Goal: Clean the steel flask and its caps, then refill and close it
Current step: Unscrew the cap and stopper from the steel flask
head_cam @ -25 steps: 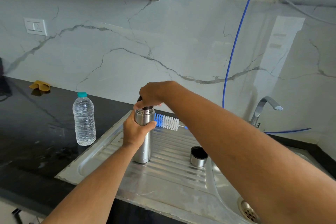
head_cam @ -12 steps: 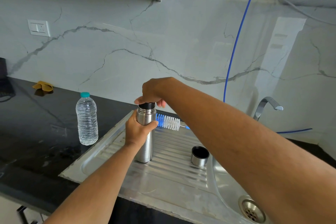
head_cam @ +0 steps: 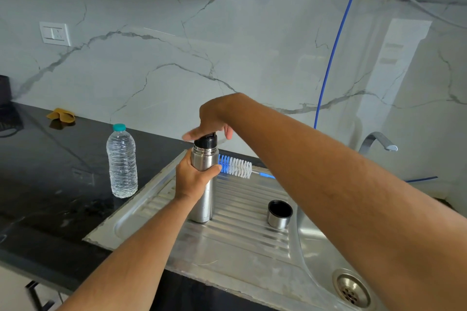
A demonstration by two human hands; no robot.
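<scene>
**Steel flask held upright on the draining board**

Steel is the flask (head_cam: 204,184), standing upright on the ribbed draining board (head_cam: 240,240) of the sink, with its base on the ridges. The left hand (head_cam: 193,177) grips its upper body, fingers and thumb curled round the metal just under the neck. The right hand (head_cam: 214,118) comes over the top from the right, and its fingertips (head_cam: 192,136) pinch the black inner cap (head_cam: 206,141) sitting in the flask's mouth; whether that cap is screwed fully home cannot be told. The outer steel cap (head_cam: 279,214) stands apart on the draining board to the right of the flask, open side up, near the edge of the basin. Behind the flask lies a bottle brush (head_cam: 236,168) with blue and white bristles. A clear plastic water bottle (head_cam: 122,161) with a teal lid stands upright on the black counter (head_cam: 50,184) to the left of the sink, well apart from the flask. A tap (head_cam: 376,141) rises at the far right.
</scene>
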